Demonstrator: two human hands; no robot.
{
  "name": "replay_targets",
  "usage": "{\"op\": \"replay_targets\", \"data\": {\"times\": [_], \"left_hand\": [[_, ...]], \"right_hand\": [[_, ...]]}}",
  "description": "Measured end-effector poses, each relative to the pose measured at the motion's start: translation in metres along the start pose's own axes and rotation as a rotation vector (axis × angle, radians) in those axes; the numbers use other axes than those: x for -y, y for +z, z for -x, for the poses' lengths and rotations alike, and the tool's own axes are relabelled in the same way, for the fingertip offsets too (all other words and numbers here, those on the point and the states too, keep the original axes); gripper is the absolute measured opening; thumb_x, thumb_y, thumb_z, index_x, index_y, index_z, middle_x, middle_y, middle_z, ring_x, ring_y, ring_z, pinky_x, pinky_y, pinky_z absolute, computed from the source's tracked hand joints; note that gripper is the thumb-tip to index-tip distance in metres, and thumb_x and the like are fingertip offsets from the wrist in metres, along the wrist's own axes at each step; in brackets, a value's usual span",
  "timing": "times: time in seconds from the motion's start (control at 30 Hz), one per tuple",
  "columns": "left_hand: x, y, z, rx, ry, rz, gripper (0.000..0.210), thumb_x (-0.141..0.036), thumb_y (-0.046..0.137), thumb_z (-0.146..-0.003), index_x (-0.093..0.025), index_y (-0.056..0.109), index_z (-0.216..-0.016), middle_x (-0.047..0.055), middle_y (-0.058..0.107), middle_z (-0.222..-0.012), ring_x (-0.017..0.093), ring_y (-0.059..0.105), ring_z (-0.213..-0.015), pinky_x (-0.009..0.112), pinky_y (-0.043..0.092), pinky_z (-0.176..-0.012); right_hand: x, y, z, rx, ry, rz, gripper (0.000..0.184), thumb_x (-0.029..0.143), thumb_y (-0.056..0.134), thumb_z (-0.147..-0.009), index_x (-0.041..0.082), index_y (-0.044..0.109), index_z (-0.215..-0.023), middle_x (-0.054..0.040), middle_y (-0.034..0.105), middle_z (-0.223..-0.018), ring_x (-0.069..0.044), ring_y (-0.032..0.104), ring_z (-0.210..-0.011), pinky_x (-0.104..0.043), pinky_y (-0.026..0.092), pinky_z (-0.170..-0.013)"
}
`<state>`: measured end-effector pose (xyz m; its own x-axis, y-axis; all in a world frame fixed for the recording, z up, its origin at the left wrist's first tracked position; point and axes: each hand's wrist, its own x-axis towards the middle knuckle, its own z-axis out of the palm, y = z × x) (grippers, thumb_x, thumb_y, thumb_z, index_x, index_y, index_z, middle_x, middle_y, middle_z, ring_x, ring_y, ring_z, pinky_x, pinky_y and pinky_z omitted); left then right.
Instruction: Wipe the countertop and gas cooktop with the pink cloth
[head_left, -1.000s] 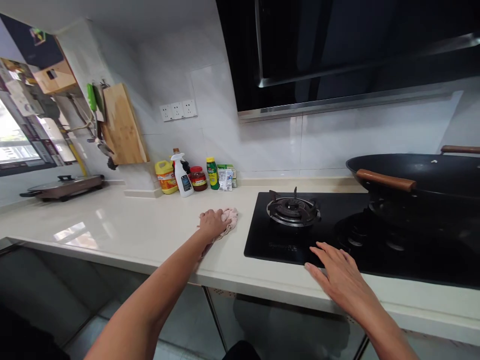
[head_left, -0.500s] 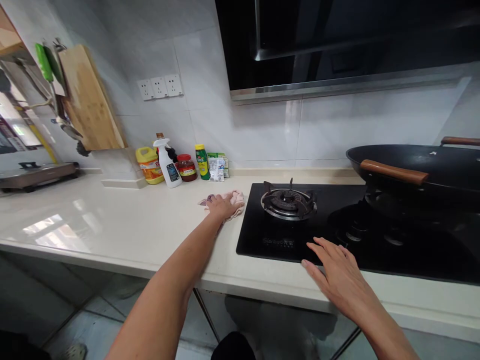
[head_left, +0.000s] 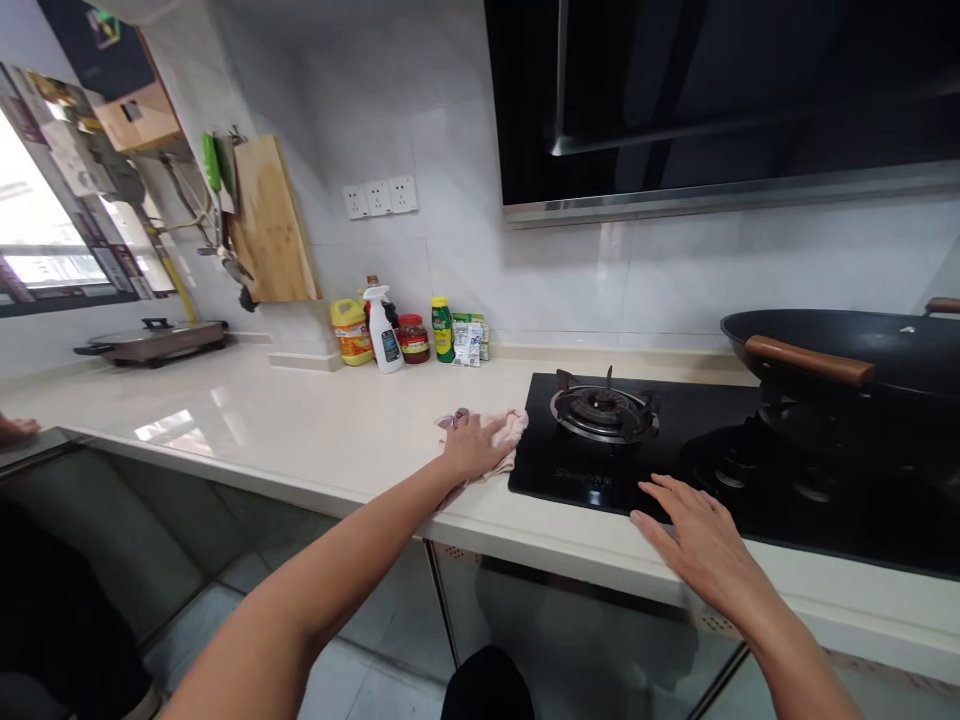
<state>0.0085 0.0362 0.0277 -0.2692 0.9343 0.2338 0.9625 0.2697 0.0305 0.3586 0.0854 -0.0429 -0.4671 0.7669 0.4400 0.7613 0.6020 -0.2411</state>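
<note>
My left hand (head_left: 472, 447) presses down on a pale pink cloth (head_left: 513, 428) on the white countertop (head_left: 352, 430), just left of the black gas stove (head_left: 622, 480). The fingers rest over the cloth, and folds of it show beyond them and against the stove's edge. My right hand (head_left: 697, 530) holds nothing; its fingers are spread at the stove's front edge. Whether they touch the glass I cannot tell. A burner (head_left: 604, 412) with a metal pot stand lies between and beyond my hands.
A black wok (head_left: 825, 345) with wooden handles sits on the right burner. Along the wall stand a spray bottle (head_left: 385, 335), a yellow jug (head_left: 351, 330), a red-lidded jar (head_left: 413, 340) and a green bottle (head_left: 442, 332). Another person's hand (head_left: 16, 428) shows at far left.
My left hand and the cloth have moved toward the counter's front edge, beside the stove. My right hand stays nearly still. The view has swung left, bringing another person's hand into sight.
</note>
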Motion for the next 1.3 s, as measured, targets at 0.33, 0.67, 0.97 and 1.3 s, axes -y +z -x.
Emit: {"op": "replay_targets", "data": {"times": [0.33, 0.67, 0.97, 1.3], "left_hand": [[0.018, -0.009, 0.028, 0.005, 0.133, -0.022, 0.056, -0.059, 0.040, -0.100, -0.040, 0.046, -0.152, 0.010, 0.058, -0.137, 0.034, 0.053, -0.123, 0.052, 0.040, -0.106], [0.007, 0.018, -0.067, 0.040, -0.041, -0.003, 0.066, -0.071, 0.033, -0.097, -0.040, 0.042, -0.155, 0.012, 0.055, -0.146, 0.039, 0.048, -0.131, 0.057, 0.033, -0.110], [0.050, 0.005, -0.046, 0.072, -0.130, -0.032, 0.064, -0.066, 0.032, -0.099, -0.037, 0.040, -0.156, 0.012, 0.055, -0.148, 0.037, 0.049, -0.134, 0.052, 0.033, -0.110], [0.090, -0.023, 0.029, 0.034, -0.296, -0.101, 0.064, -0.063, 0.034, -0.098, -0.034, 0.042, -0.155, 0.015, 0.061, -0.137, 0.039, 0.052, -0.131, 0.053, 0.038, -0.105]], "right_hand": [[-0.006, 0.007, 0.003, -0.030, -0.037, 0.021, 0.065, 0.063, 0.031, -0.098, 0.019, 0.063, -0.134, -0.0118, 0.056, -0.149, -0.030, 0.046, -0.142, -0.055, 0.026, -0.122], [-0.002, -0.002, 0.003, 0.008, -0.016, 0.006, 0.061, 0.060, 0.032, -0.099, 0.020, 0.063, -0.134, -0.0112, 0.056, -0.148, -0.030, 0.048, -0.141, -0.057, 0.030, -0.121], [-0.001, -0.002, 0.001, 0.006, -0.012, 0.004, 0.058, 0.057, 0.035, -0.098, 0.022, 0.064, -0.134, -0.0105, 0.057, -0.147, -0.030, 0.048, -0.140, -0.055, 0.030, -0.121], [0.001, 0.002, -0.003, 0.005, -0.007, 0.007, 0.060, 0.056, 0.033, -0.098, 0.020, 0.064, -0.134, -0.0117, 0.056, -0.149, -0.030, 0.047, -0.141, -0.055, 0.030, -0.121]]}}
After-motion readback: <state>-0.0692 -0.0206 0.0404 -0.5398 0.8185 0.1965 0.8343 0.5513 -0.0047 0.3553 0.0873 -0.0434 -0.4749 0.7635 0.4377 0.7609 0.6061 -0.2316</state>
